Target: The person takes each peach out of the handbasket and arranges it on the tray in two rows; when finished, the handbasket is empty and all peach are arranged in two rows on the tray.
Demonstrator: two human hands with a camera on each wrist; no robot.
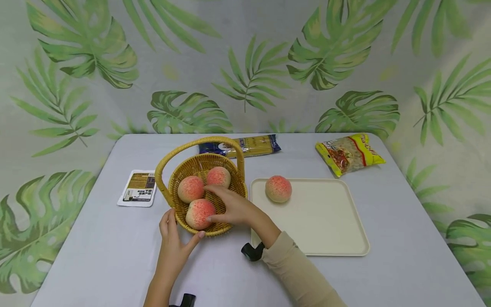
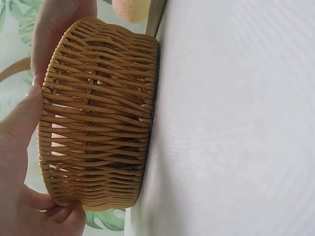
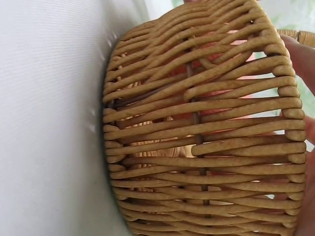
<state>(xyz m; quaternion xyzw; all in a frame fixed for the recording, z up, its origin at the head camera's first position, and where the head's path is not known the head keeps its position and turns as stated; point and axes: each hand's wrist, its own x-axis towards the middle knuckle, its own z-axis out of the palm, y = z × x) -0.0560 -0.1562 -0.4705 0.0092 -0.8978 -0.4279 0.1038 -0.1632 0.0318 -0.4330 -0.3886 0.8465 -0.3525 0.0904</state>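
A wicker basket (image 1: 239, 204) with an arched handle holds three pink-and-cream peaches: a near one (image 1: 198, 214), a left one (image 1: 190, 189) and a far one (image 1: 219, 176). My left hand (image 1: 172, 245) grips the basket's near left rim, thumb at the front and fingers round the left side. Reaching in from the right, my right hand (image 1: 235, 207) is spread inside the basket. Its thumb is at the near peach's right side and its fingertips by the left peach. In the right wrist view, the basket's woven wall (image 3: 206, 147) hides most of this hand.
Another peach (image 1: 278, 189) sits on a cream tray (image 1: 318, 221) right of the basket. Behind the basket lies a pasta packet (image 1: 257, 146). A yellow-ended food bag (image 1: 349, 154) is at the back right, and a flat white packet (image 1: 139, 188) lies left of the basket.
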